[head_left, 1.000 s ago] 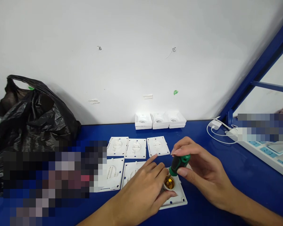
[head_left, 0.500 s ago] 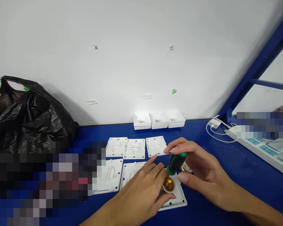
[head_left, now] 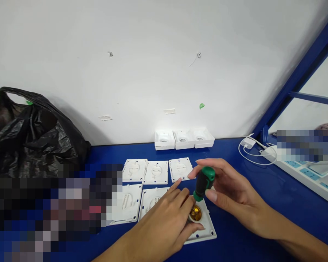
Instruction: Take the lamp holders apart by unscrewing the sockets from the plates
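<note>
Bracing gold-lined socket [head_left: 196, 213] on white plate [head_left: 207, 222], left hand [head_left: 168, 216] curls round it, likely against twisting; right hand [head_left: 231, 193] pinches screwdriver [head_left: 203, 185] near-upright at socket, tip hidden; plate flat on desk [head_left: 235, 245].

Blue tabletop [head_left: 226, 148]: white plates [head_left: 155, 171], white boxes [head_left: 184, 141], black bag [head_left: 45, 134], power strip [head_left: 311, 174].

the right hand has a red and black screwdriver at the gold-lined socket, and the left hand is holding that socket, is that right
The colour is wrong: the head view shows a green and black screwdriver in the right hand, at the gold-lined socket that the left hand is holding.
</note>
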{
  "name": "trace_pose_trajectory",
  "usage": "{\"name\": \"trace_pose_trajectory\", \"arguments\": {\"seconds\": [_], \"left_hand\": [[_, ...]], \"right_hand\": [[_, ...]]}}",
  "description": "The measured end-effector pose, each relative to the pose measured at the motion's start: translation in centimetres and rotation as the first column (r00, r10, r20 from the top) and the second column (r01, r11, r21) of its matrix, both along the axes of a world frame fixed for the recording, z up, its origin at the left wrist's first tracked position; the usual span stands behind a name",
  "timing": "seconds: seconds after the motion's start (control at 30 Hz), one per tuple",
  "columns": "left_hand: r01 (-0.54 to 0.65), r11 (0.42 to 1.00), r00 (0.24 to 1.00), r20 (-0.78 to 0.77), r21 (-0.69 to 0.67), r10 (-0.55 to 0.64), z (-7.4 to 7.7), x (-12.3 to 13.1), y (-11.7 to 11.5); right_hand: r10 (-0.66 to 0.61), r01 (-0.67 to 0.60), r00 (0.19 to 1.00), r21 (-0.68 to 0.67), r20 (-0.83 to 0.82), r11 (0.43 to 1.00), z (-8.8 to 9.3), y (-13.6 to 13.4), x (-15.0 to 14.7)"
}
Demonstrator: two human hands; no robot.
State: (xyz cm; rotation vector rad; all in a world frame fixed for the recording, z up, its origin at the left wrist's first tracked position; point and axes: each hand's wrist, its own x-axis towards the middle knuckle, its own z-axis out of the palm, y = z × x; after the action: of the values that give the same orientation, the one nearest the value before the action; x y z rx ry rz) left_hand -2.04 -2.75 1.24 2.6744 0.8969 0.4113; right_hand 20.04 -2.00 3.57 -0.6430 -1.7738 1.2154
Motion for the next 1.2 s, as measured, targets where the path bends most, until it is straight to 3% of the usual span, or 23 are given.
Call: {"name": "trace_pose_trajectory", "arguments": {"seconds": [0.13,0.33,0.67,0.9,1.2], "left_hand": [[-0.024,1.0,0.999,0.02,0.003,0.024,-0.1,-0.2,-0.1],[-0.048,0.999,0.999,0.01,0.015,0.048,0.0,-0.2,-0.1],[-0.028,1.0,0.998,0.057,0.008,0.027,-0.3,-0.3,-0.1],[-0.033,0.999,0.998,0.044,0.012,0.033,-0.4,-0.3,0.0],[-0.038,0.999,0.997,0.063,-0.009,0.038,-0.2,-0.2,0.0]], "right_hand": [[-0.103,0.103,0.995,0.116,-0.004,0.988,-0.6,-0.2,-0.2],[-0.268,0.262,0.963,0.173,0.016,0.95,-0.6,-0.2,-0.2],[-0.186,0.143,0.979,0.368,0.084,0.919,-1.1,0.0,0.0],[-0.277,0.238,0.96,0.433,0.028,0.869,-1.3,0.2,-0.1],[-0.306,0.256,0.952,0.512,0.015,0.82,-1.3,0.1,-0.1]]}}
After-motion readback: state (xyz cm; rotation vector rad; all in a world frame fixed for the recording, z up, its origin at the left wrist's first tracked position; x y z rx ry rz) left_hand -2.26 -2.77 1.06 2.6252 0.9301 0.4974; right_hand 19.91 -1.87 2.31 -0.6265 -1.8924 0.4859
